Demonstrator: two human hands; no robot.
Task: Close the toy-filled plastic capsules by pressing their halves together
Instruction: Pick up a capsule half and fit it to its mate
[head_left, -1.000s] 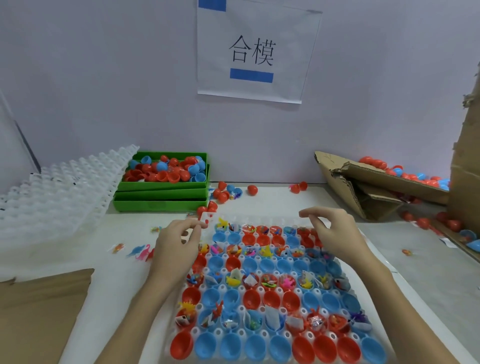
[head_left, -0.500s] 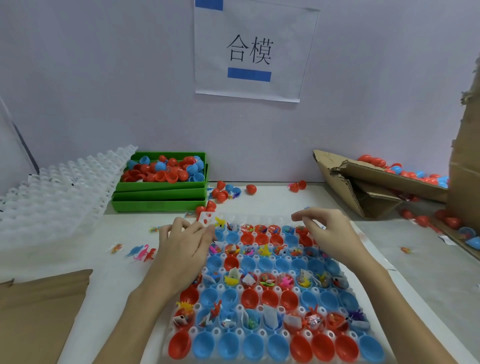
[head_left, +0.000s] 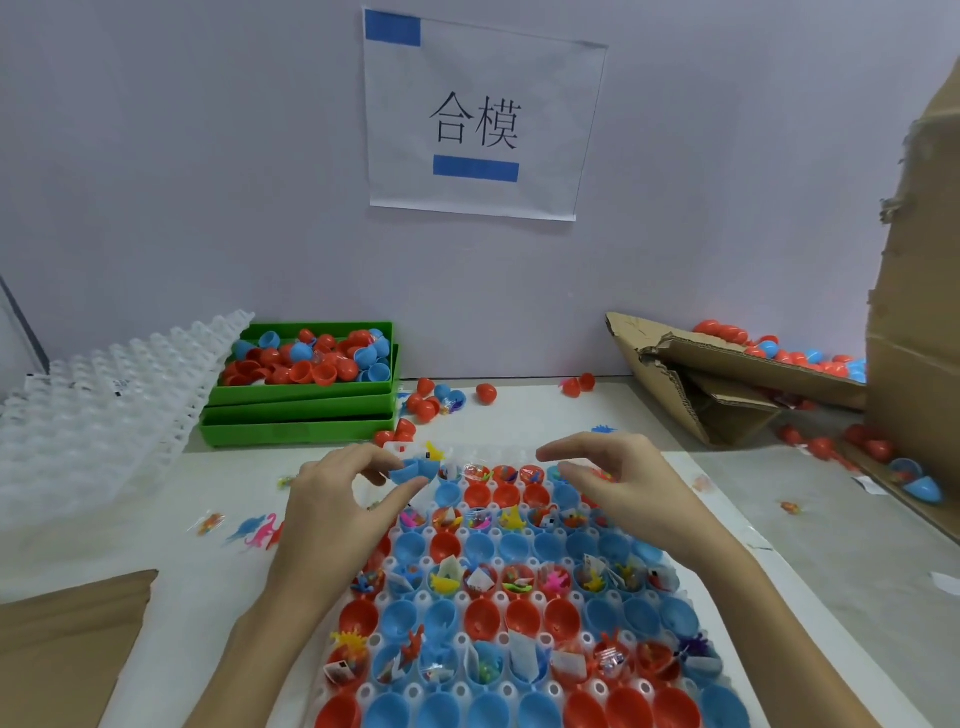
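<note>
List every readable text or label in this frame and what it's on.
"合模": large black characters on the white paper sign taped to the wall, with a blue bar below them and a blue patch at the sheet's top left corner.
Dark marks on the clear tray stack at left: too small to read.
Printed slips inside the filled capsule halves: too blurred to read.

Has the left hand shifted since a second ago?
Yes. The left hand has reached right, toward the far-left corner of the capsule tray, and now pinches a blue capsule half there instead of a small white-and-red piece.
</note>
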